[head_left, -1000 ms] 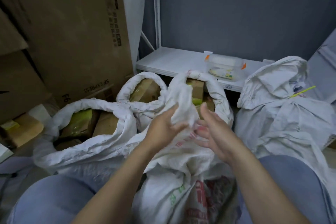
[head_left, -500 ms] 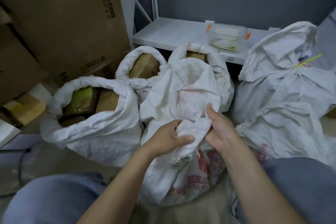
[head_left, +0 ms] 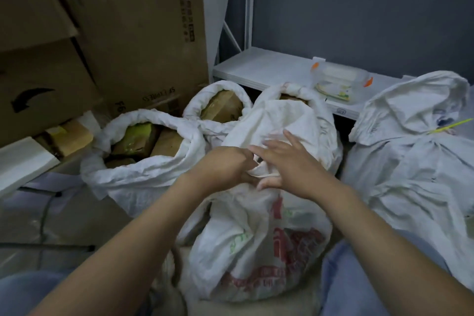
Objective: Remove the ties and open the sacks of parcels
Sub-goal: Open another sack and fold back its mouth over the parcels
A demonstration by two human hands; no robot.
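The left hand (head_left: pixel 225 167) gripped the front sack (head_left: pixel 256 238) by its bunched neck; the right hand (head_left: pixel 289 167) rested there, fingers spread. A hard tug might topple it.

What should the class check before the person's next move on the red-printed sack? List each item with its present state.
1. Left hand grips the red-printed sack at its neck: ok.
2. Right hand grips too: not ok, its fingers lie straight on the cloth.
3. Tie gone from this neck: cannot tell, the hands cover it.
4. Mouth open, parcels showing: not ok.
5. Right-side sack untied: not ok, a yellow-green tie is on it.
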